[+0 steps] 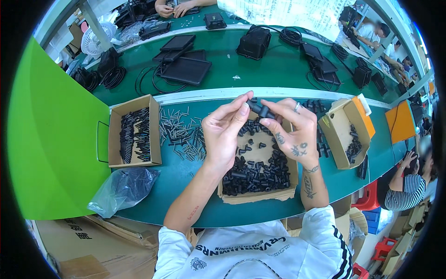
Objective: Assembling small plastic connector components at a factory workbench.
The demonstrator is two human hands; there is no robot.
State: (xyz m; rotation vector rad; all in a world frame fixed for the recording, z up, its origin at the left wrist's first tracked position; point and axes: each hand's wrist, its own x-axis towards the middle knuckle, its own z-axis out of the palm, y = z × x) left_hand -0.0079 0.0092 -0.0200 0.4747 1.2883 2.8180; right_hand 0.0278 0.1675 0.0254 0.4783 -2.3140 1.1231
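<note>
My left hand (224, 132) and my right hand (290, 130) are raised together over the green bench, both pinching one small black plastic fitting (260, 109) between fingertips. The left thumb and forefinger grip its left end, the right fingers its right end. Right below them lies a flat cardboard tray (253, 196) heaped with several black tube fittings (255, 174).
A cardboard box of thin black rods (134, 136) stands at the left, with loose rods (182, 132) scattered beside it. An open box with black parts (346, 135) sits at the right. A plastic bag (123, 188) lies at front left. Black panels and cables (186, 69) fill the far belt. Other people work around.
</note>
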